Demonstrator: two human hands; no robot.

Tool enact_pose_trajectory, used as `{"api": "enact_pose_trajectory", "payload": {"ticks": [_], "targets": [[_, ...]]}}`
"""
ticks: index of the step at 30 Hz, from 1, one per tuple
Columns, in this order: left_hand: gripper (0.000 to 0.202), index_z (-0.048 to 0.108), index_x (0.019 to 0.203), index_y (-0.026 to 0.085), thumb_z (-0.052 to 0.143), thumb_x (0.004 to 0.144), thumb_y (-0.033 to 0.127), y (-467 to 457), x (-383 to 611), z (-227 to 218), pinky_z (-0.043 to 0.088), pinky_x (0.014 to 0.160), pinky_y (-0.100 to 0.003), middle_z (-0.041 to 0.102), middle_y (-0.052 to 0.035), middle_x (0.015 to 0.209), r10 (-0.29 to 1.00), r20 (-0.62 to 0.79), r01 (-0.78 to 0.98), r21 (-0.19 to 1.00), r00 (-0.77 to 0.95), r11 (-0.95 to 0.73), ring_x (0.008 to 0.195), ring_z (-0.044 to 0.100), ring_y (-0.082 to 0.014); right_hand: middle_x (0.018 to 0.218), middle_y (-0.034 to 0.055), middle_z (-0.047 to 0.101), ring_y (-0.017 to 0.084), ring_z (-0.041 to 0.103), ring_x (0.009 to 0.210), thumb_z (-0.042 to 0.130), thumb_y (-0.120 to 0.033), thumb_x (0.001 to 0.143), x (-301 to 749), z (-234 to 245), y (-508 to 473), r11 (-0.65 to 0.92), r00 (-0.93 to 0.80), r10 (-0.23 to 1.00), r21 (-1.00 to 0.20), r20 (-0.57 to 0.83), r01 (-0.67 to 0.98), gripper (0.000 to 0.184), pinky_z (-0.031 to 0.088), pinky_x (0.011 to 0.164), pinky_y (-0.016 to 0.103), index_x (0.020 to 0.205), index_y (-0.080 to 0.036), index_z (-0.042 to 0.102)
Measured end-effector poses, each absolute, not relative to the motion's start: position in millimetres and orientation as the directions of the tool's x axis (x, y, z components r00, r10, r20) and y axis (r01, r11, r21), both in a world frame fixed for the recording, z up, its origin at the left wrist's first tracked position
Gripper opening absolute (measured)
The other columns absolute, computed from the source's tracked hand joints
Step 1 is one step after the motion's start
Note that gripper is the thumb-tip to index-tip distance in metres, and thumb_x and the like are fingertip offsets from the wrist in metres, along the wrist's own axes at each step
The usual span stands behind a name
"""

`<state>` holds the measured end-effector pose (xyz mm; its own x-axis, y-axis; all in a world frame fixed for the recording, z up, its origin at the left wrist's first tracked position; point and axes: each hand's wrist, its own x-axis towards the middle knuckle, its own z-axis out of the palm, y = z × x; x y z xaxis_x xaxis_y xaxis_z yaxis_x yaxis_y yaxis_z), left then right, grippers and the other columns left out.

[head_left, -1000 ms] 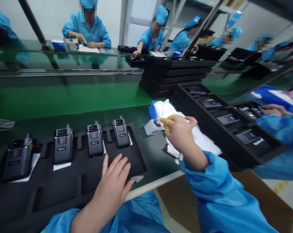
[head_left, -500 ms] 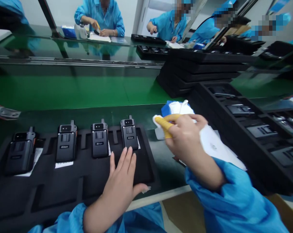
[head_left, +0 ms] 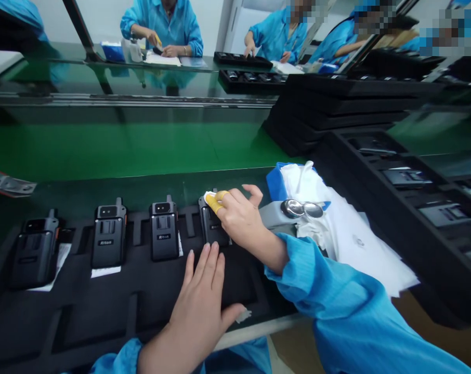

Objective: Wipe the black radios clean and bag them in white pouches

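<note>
Several black walkie-talkies stand in a row in cut-outs of a black foam tray [head_left: 161, 306], and the nearest to my right hand is the rightmost one [head_left: 212, 231]. My right hand [head_left: 235, 218], with yellow finger cots [head_left: 216, 201], pinches a small white cloth [head_left: 209, 197] against that radio's top, hiding much of its face. My left hand [head_left: 200, 301] lies flat on the foam just below that radio, fingers apart, holding nothing. A leftmost walkie-talkie [head_left: 36, 254] stands at the far end of the row.
Beyond my right arm lie a white sheet [head_left: 360, 244], a blue-and-white pack [head_left: 276, 182] and a white device with round metal parts [head_left: 293, 209]. A black tray of parts [head_left: 426, 208] and a stack of trays [head_left: 329, 109] sit right. Co-workers in blue sit across a green conveyor belt [head_left: 114, 145].
My right hand has moved left from the white items to the rightmost radio, carrying the cloth. The white device now shows more fully. My left hand has shifted little.
</note>
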<state>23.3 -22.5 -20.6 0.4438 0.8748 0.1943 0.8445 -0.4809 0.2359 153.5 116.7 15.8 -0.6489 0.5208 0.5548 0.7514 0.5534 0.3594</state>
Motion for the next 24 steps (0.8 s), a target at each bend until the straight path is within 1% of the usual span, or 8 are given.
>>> {"api": "enact_pose_trajectory", "payload": {"ticks": [4,7,11,14,16,19,21,24], "targets": [[0.072,0.041,0.136,0.002,0.053,0.085,0.053,-23,23,-23,0.035,0.108,-0.058,0.038,-0.0235,0.147,0.874,0.182,0.834,0.263,0.45,-0.484,0.138,0.033,-0.0358,0.073,-0.0004,0.061,0.013,0.046,0.08,0.051,-0.01,0.086,155,16,118,0.549,-0.627,0.533,0.331,0.568,0.767,0.027,0.012,0.096,0.04,0.065,-0.02,0.065],[0.073,0.038,0.138,0.004,0.051,0.086,0.053,-23,22,-25,0.033,0.109,-0.059,0.037,-0.0234,0.148,0.881,0.165,0.834,0.284,0.444,-0.474,0.139,0.031,-0.0357,0.075,-0.0001,0.061,0.013,0.046,0.081,0.051,-0.011,0.087,148,15,120,0.564,-0.626,0.534,0.312,0.569,0.765,0.027,0.012,0.095,0.04,0.067,-0.02,0.066],[0.072,0.039,0.138,0.005,0.052,0.086,0.052,-23,22,-23,0.035,0.108,-0.058,0.037,-0.0222,0.148,0.879,0.165,0.844,0.247,0.447,-0.475,0.138,0.033,-0.0354,0.077,-0.0001,0.062,0.014,0.046,0.083,0.049,-0.011,0.088,149,13,120,0.561,-0.62,0.569,0.297,0.54,0.773,0.027,0.011,0.095,0.04,0.072,-0.022,0.068],[0.072,0.042,0.135,0.003,0.053,0.085,0.053,-22,22,-20,0.04,0.105,-0.056,0.039,-0.0224,0.146,0.871,0.182,0.845,0.217,0.456,-0.488,0.136,0.038,-0.0356,0.075,0.0001,0.062,0.014,0.045,0.081,0.047,-0.008,0.087,161,14,120,0.529,-0.594,0.587,0.296,0.55,0.796,0.029,0.012,0.095,0.039,0.07,-0.02,0.067],[0.071,0.043,0.134,0.002,0.053,0.085,0.053,-21,22,-19,0.041,0.104,-0.055,0.04,-0.0226,0.145,0.871,0.19,0.845,0.217,0.454,-0.488,0.135,0.039,-0.0351,0.075,0.0008,0.062,0.014,0.045,0.079,0.047,-0.007,0.087,169,16,119,0.49,-0.561,0.598,0.293,0.573,0.821,0.03,0.013,0.093,0.039,0.068,-0.019,0.066],[0.07,0.042,0.135,0.003,0.052,0.086,0.052,-22,22,-19,0.04,0.105,-0.055,0.041,-0.0227,0.145,0.872,0.193,0.843,0.232,0.45,-0.486,0.135,0.038,-0.0347,0.079,0.0021,0.063,0.015,0.045,0.08,0.047,-0.009,0.088,169,20,118,0.441,-0.498,0.63,0.254,0.595,0.861,0.028,0.015,0.091,0.038,0.073,-0.019,0.067],[0.07,0.04,0.136,0.003,0.051,0.086,0.052,-22,22,-21,0.039,0.106,-0.056,0.04,-0.0234,0.145,0.873,0.187,0.838,0.248,0.451,-0.486,0.136,0.037,-0.0351,0.082,0.0016,0.064,0.015,0.045,0.082,0.048,-0.012,0.089,163,20,116,0.474,-0.508,0.628,0.229,0.59,0.85,0.026,0.014,0.091,0.039,0.078,-0.021,0.069],[0.07,0.039,0.138,0.005,0.049,0.087,0.052,-22,21,-22,0.036,0.107,-0.058,0.039,-0.0241,0.146,0.879,0.163,0.838,0.268,0.447,-0.476,0.137,0.035,-0.0362,0.082,-0.0003,0.065,0.014,0.045,0.082,0.05,-0.015,0.09,154,16,115,0.581,-0.597,0.584,0.23,0.55,0.781,0.024,0.011,0.094,0.038,0.079,-0.022,0.07]]}}
